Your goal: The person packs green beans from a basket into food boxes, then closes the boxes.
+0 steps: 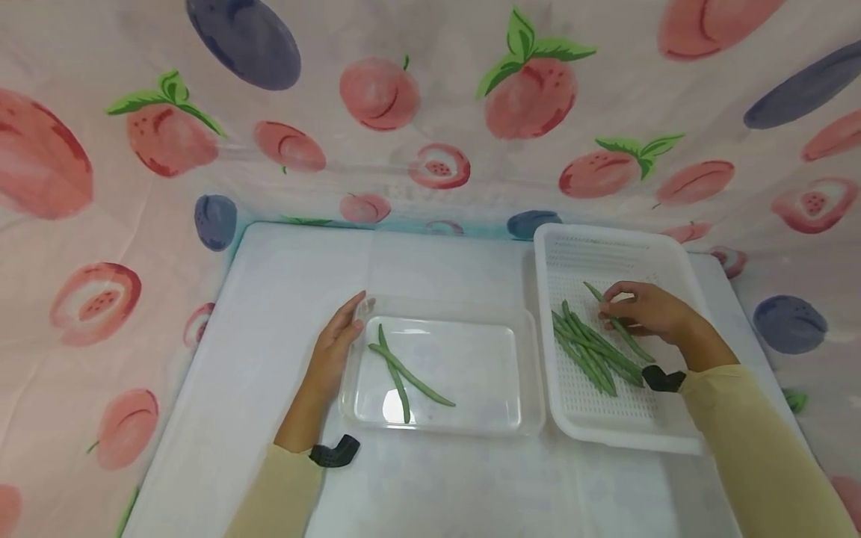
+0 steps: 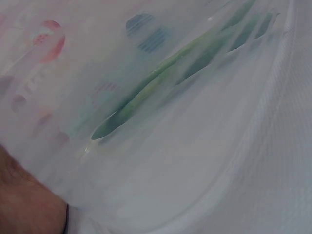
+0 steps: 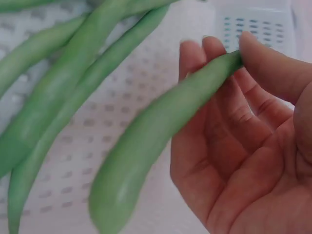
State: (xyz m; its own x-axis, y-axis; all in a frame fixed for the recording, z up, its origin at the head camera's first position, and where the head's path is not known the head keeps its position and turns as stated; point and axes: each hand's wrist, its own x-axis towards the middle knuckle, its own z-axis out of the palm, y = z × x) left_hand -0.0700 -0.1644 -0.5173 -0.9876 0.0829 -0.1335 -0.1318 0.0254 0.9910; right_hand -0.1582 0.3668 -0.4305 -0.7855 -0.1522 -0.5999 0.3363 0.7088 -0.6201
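My right hand [image 1: 649, 310] pinches a green bean [image 3: 161, 122] between thumb and fingers, above the white perforated basket [image 1: 625, 430]. Under and left of that bean, a pile of green beans [image 1: 592, 347] lies in the basket. In the right wrist view the held bean slants down from the fingertips, apart from the pile. My left hand [image 1: 332, 344] touches the left wall of a clear plastic container [image 1: 531, 366], its fingers extended along the outside near the far corner. Two crossed green beans [image 1: 410, 376] lie inside the container; the left wrist view shows them blurred through its wall.
Container and basket stand side by side on a white-covered table [image 1: 444, 486], the basket on the right. A fruit-printed cloth [image 1: 437, 97] rises behind the table and along both sides. Each wrist carries a small black device [image 1: 335, 452].
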